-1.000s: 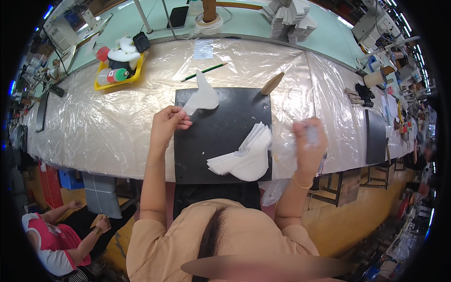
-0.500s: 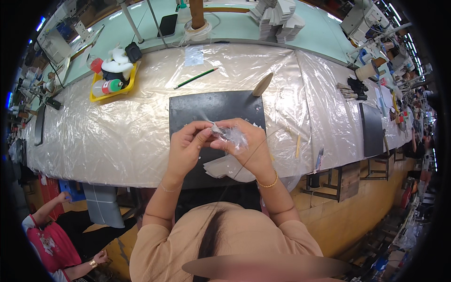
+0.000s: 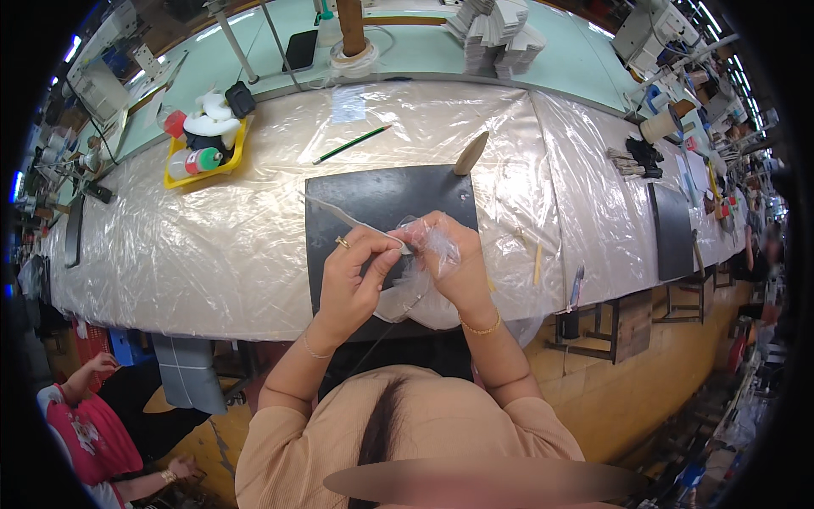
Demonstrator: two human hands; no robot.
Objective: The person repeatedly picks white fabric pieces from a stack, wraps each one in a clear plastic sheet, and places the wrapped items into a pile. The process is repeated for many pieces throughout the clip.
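Note:
Over the black mat (image 3: 390, 188), my left hand (image 3: 358, 270) pinches a long pale grey strip (image 3: 341, 213) near its lower end, and the strip's free end reaches away to the far left. Beside it, my right hand (image 3: 454, 261) is closed around crumpled clear plastic (image 3: 439, 241), its fingertips meeting the strip's end. Whether the right fingers also grip the strip is hidden by the plastic. Pale flat pieces (image 3: 396, 304) lie below my hands at the mat's near edge, partly covered. A tapered wooden tool (image 3: 471, 154) stands at the mat's far right corner.
Plastic sheeting (image 3: 254, 246) covers the table. A green pencil (image 3: 352, 144) lies beyond the mat; a yellow basket (image 3: 240, 153) with bottles stands far left. Behind are a phone (image 3: 300, 51) and stacked white pieces (image 3: 500, 42). Another person (image 3: 93, 433) is at the lower left.
My left hand has turned and come slightly nearer to me. The strip now stretches out toward the far left above it. My right hand still holds the plastic.

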